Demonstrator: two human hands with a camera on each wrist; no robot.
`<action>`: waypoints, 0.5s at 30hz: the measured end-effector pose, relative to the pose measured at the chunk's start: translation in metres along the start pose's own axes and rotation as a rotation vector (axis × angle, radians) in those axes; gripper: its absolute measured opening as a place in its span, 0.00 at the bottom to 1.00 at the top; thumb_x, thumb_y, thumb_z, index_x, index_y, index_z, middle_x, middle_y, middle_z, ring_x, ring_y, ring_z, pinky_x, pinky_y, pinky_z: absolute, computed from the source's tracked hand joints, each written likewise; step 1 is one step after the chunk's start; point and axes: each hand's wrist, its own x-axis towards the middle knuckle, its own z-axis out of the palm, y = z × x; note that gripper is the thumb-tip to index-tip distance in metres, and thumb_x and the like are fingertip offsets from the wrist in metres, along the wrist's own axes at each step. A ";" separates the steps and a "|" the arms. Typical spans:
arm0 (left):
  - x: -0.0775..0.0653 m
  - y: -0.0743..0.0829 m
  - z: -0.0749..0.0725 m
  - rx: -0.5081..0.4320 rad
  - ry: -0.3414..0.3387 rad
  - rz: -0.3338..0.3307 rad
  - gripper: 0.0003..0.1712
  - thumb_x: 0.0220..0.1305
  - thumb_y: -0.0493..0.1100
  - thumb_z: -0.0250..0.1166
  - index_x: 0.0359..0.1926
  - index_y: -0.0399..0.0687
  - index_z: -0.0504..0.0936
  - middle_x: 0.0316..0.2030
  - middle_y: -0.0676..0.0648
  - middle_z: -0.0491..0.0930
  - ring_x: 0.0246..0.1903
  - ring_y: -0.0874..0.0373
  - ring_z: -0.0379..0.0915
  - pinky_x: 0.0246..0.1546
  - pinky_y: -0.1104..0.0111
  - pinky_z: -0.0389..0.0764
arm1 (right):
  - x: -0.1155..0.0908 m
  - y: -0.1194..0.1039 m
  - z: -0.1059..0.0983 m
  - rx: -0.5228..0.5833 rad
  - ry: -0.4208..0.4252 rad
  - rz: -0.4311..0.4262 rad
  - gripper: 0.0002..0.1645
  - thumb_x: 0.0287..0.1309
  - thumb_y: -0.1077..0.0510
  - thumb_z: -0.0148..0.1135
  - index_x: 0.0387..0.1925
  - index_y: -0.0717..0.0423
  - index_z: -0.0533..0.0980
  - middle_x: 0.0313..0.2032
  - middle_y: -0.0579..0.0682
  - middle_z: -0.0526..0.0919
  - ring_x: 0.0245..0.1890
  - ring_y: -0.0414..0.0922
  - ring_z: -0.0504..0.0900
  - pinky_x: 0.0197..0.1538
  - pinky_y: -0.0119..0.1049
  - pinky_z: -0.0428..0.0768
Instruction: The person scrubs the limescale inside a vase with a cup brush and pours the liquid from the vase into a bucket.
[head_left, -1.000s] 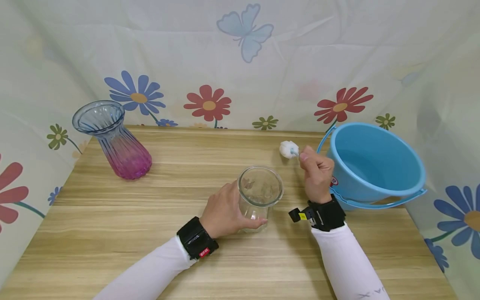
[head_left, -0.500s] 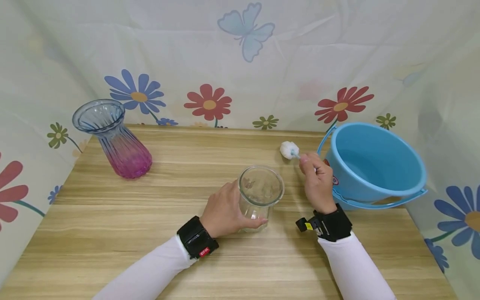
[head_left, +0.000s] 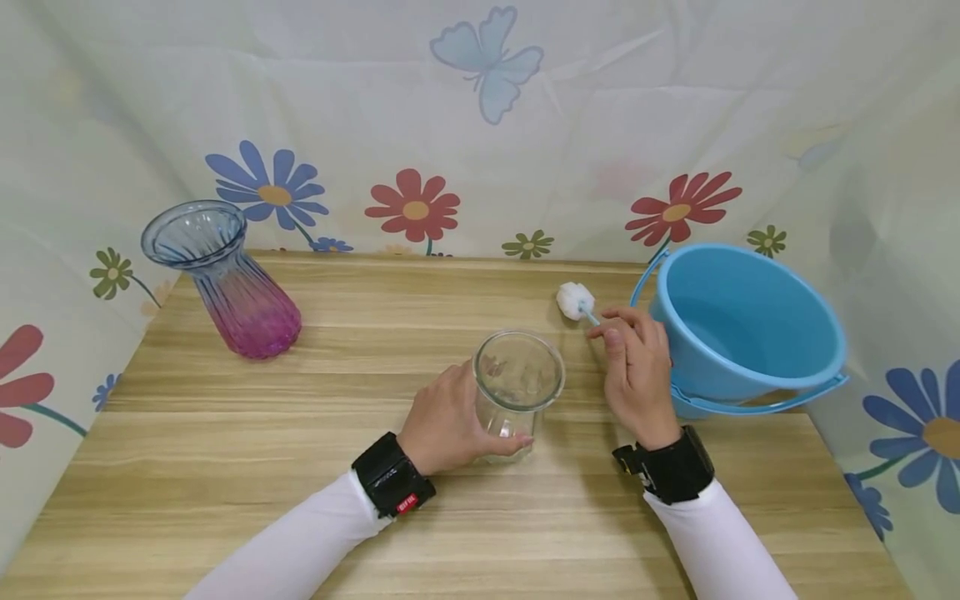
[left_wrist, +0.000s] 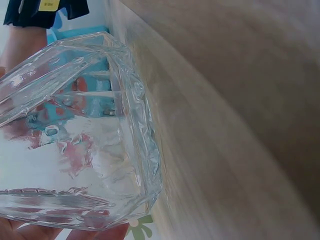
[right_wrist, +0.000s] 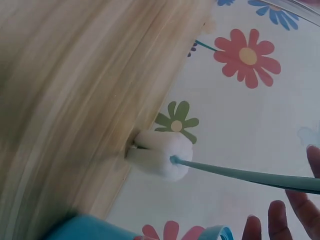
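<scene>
A clear glass jar [head_left: 517, 371] stands upright on the table, and my left hand [head_left: 446, 425] holds it from the left with the thumb across its front. Its faceted thick base [left_wrist: 142, 150] fills much of the left wrist view. My right hand [head_left: 637, 375] pinches the light blue handle [right_wrist: 240, 173] of a sponge brush [head_left: 575, 301], other fingers loosely spread. The white sponge head [right_wrist: 162, 155] points away to the far left and seems to touch the tabletop. Part of the handle is hidden by the hand.
A blue bucket [head_left: 697, 350] with its handle lowered stands close to the right of my right hand. At the far left is a ribbed blue-to-pink glass vase [head_left: 240, 292]. A flowered cloth [head_left: 337, 108] hangs behind the wooden table [head_left: 375, 308].
The right wrist has shifted right and nearer the body, and the fingers have loosened from a fist to a lighter hold. The sponge head hardly moved. Left hand and jar stay in place.
</scene>
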 end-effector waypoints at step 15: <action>0.000 0.001 -0.001 -0.018 -0.002 -0.001 0.66 0.35 0.82 0.65 0.72 0.61 0.51 0.46 0.51 0.79 0.40 0.65 0.71 0.30 0.64 0.81 | -0.022 0.000 -0.010 -0.204 -0.060 0.049 0.22 0.74 0.49 0.43 0.49 0.59 0.79 0.31 0.57 0.74 0.29 0.51 0.71 0.30 0.53 0.73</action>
